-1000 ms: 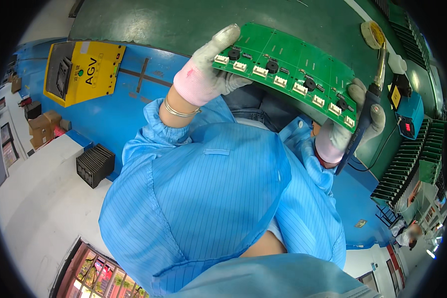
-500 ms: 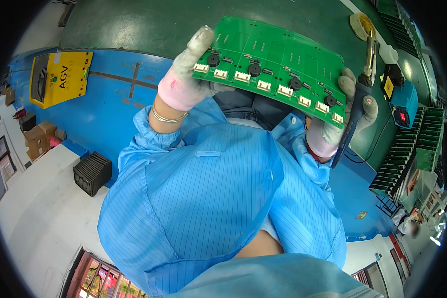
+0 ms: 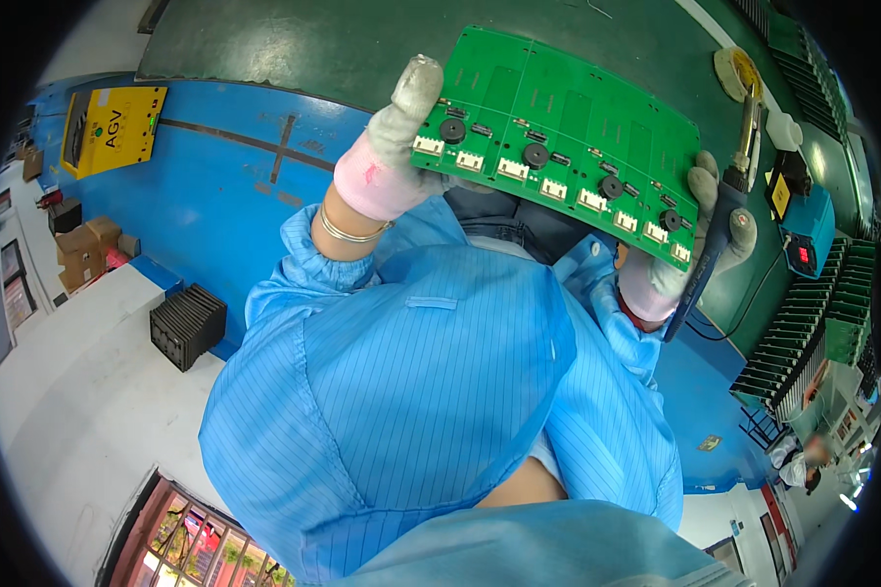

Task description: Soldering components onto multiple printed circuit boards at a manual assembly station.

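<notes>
Both hands wear pale gloves and hold up a long green circuit board (image 3: 578, 108) over my lap. White connectors line its near edge, with round black components and small dark parts behind them. My left hand (image 3: 396, 147) is closed on the board's left end, its thumb along the side edge. At the right end, my right hand (image 3: 703, 186) supports the board and also grips a soldering iron (image 3: 707, 254) with a dark blue handle. The iron's metal tip points away from me, beside the board. Part of my right palm is hidden by the board and handle.
On the green work surface (image 3: 294, 44) at the right stand a blue soldering station (image 3: 811, 230) and a yellow roll (image 3: 736, 73). Racks of green boards (image 3: 793, 328) are beyond. A yellow machine (image 3: 114, 132) is on the blue floor at the left, with a black slotted rack (image 3: 188, 328) nearer.
The view has turned slightly. The board, both hands and the soldering iron appear a little farther right and lower in the picture; the grips look the same.
</notes>
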`<control>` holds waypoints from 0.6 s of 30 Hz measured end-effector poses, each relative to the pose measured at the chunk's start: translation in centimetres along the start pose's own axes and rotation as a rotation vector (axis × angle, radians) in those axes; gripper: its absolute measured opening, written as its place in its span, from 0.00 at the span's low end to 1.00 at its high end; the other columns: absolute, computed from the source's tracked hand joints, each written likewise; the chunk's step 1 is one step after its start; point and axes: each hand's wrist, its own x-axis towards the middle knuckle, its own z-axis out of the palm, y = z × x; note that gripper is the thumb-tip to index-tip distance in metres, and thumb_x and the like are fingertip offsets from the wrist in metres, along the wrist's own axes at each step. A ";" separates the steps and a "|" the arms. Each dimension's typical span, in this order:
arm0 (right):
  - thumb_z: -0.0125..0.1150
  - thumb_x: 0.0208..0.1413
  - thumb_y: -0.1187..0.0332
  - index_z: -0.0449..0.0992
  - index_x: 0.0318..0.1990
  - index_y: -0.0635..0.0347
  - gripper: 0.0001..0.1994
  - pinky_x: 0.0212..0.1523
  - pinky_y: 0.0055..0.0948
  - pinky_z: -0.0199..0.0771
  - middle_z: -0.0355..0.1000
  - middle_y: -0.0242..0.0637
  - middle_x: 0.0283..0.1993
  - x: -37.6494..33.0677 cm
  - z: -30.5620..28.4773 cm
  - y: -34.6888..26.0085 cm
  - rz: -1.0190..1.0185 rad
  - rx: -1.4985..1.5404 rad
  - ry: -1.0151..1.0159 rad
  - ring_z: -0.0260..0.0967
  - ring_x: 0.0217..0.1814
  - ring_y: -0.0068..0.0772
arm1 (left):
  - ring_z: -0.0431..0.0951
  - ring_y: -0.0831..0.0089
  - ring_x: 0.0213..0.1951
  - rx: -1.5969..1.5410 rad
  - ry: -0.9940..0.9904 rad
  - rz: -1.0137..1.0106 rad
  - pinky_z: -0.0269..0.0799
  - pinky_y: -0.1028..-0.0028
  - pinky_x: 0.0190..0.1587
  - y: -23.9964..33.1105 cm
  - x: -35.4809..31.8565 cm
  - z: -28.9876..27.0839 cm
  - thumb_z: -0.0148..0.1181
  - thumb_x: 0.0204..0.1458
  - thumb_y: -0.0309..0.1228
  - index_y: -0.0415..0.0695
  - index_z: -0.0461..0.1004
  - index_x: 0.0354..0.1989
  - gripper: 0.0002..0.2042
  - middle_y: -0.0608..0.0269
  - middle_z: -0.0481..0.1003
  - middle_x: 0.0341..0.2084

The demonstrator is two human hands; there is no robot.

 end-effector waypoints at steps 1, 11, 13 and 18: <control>0.65 0.49 0.61 0.59 0.57 0.45 0.29 0.60 0.42 0.64 0.72 0.43 0.47 0.0 -0.2 0.1 -0.008 0.016 -0.015 0.66 0.57 0.42 | 0.75 0.70 0.40 -0.021 -0.026 -0.004 0.71 0.75 0.45 0.1 0.1 0.0 0.68 0.40 0.18 0.39 0.63 0.56 0.31 0.61 0.74 0.40; 0.70 0.44 0.69 0.60 0.55 0.49 0.31 0.52 0.39 0.68 0.73 0.44 0.44 0.8 0.0 -0.6 -0.047 0.005 -0.041 0.67 0.53 0.42 | 0.76 0.72 0.38 0.554 0.013 0.366 0.74 0.77 0.41 -1.3 0.7 -0.9 0.66 0.43 0.21 0.38 0.69 0.49 0.22 0.63 0.76 0.37; 0.70 0.43 0.69 0.60 0.54 0.49 0.31 0.52 0.39 0.68 0.73 0.44 0.44 0.7 0.3 -0.9 -0.005 -0.010 0.001 0.68 0.51 0.42 | 0.76 0.72 0.37 0.945 -0.041 0.681 0.73 0.77 0.40 -0.9 1.1 -0.4 0.68 0.41 0.21 0.38 0.71 0.47 0.22 0.63 0.76 0.36; 0.71 0.43 0.68 0.63 0.53 0.51 0.29 0.53 0.39 0.66 0.75 0.47 0.41 1.7 -0.2 -1.4 0.008 -0.003 -0.013 0.69 0.49 0.41 | 0.74 0.70 0.39 1.523 -0.086 1.033 0.71 0.77 0.42 0.0 1.4 -0.2 0.71 0.36 0.22 0.40 0.75 0.44 0.22 0.61 0.75 0.37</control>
